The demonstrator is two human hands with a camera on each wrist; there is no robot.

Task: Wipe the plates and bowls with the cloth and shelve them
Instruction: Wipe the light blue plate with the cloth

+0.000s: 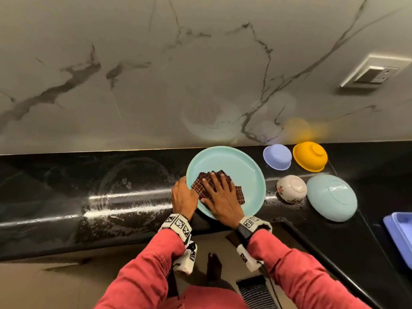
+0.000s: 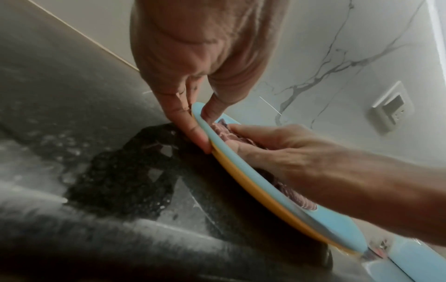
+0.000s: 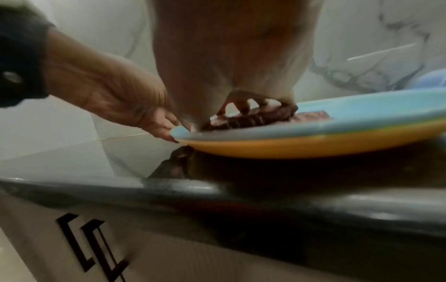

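Observation:
A teal plate (image 1: 243,172) lies on the black counter, stacked on a yellow plate (image 2: 246,183) that shows only in the wrist views (image 3: 289,147). A brown checked cloth (image 1: 201,182) lies inside the teal plate near its left side. My right hand (image 1: 217,186) presses flat on the cloth with fingers spread. My left hand (image 1: 185,188) pinches the teal plate's left rim (image 2: 217,141), thumb on top and fingers beneath. In the right wrist view the cloth (image 3: 241,120) bunches under my fingers on the teal plate (image 3: 362,114).
To the right stand an upturned lavender bowl (image 1: 277,156), an upturned yellow bowl (image 1: 310,156), a floral white bowl (image 1: 291,188) and an upturned teal dish (image 1: 331,197). A lavender tray (image 1: 401,233) sits at the far right. The marble wall carries a socket (image 1: 376,72).

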